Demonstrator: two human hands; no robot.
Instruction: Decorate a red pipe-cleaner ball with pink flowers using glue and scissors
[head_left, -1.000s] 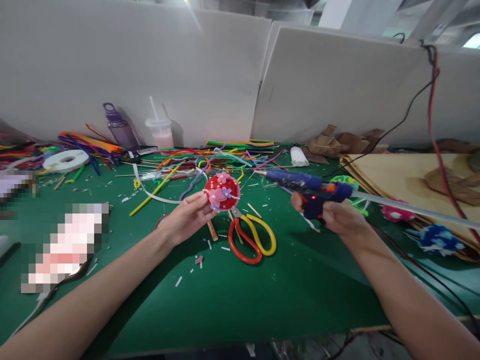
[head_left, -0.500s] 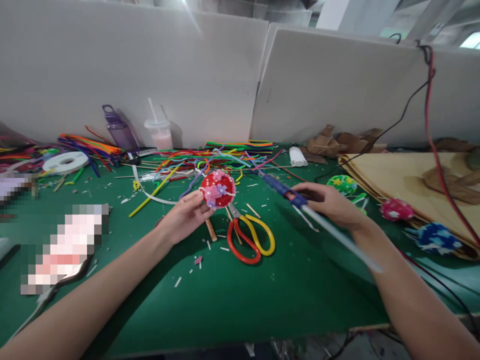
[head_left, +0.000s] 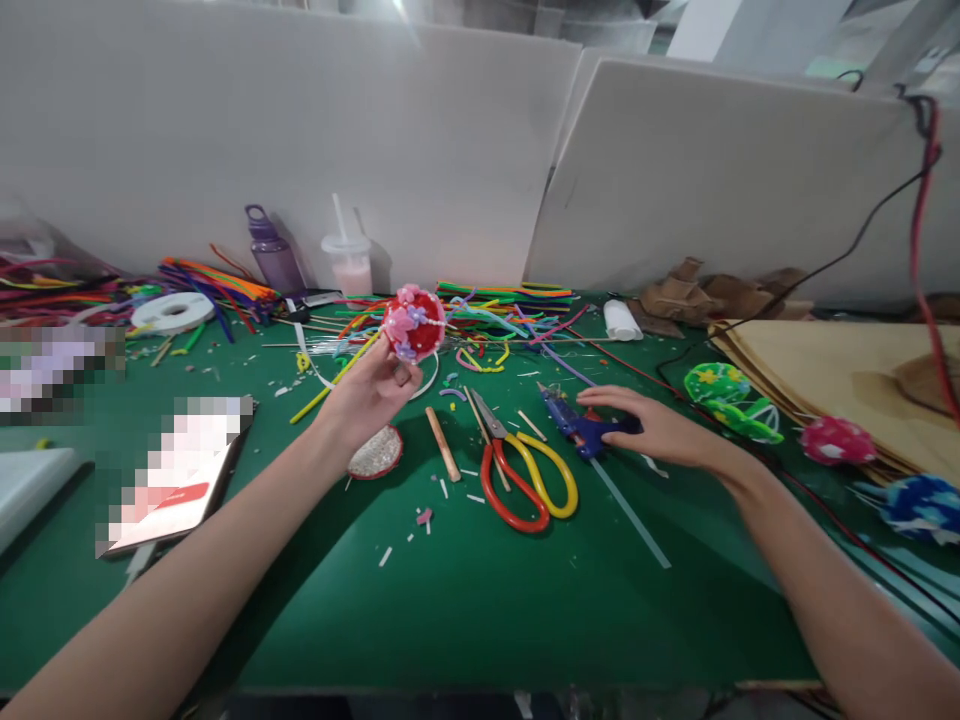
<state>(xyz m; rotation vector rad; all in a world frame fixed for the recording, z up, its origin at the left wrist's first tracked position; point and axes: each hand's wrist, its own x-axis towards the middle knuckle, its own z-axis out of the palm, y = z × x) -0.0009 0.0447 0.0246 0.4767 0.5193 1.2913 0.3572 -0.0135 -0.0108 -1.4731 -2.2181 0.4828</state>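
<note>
My left hand (head_left: 375,395) pinches a round red ornament (head_left: 415,322) trimmed with pink and lilac flowers and white beads, raised above the table. My right hand (head_left: 660,425) has its fingers apart around the handle of a blue glue gun (head_left: 577,420). The gun lies on the green table with a clear glue stick (head_left: 630,515) jutting from its back. Between the hands are scissors (head_left: 525,480) with one red and one yellow handle, and a short wooden stick (head_left: 442,444). A red-rimmed disc with a pale, speckled face (head_left: 377,452) lies beneath my left wrist.
Colourful pipe cleaners (head_left: 480,315) are heaped along the back, near a purple bottle (head_left: 274,250) and a lidded cup (head_left: 350,262). A phone (head_left: 176,480) lies at left. Green, pink and blue fuzzy pieces (head_left: 836,440) sit at right beside brown paper (head_left: 847,370). Cables hang there.
My right hand has lowered the glue gun onto the table and its fingers have loosened. The ornament in my left hand has risen slightly and tilted, uncovering the speckled disc. The view has shifted left.
</note>
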